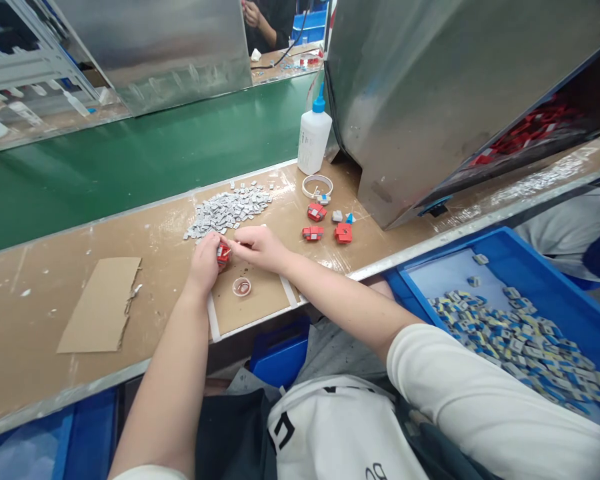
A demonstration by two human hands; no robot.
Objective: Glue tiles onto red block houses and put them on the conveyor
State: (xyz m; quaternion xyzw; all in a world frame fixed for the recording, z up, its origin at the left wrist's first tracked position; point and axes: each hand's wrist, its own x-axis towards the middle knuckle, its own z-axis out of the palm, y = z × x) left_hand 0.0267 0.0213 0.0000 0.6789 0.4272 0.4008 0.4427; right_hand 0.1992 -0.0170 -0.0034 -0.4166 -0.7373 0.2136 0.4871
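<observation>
On workbench, both hands (pixel 233 253) pinching red part (pixel 223 253), unlabelled glue bottle (pixel 314 137) behind

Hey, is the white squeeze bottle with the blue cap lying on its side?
No, the white plastic squeeze bottle with the blue cap stands upright on the brown workbench beside the metal housing.

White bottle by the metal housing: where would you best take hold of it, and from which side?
Grip the white bottle around its straight body, below the blue nozzle, probably from the left or front. It stands upright, and the metal housing crowds its right side.
</observation>
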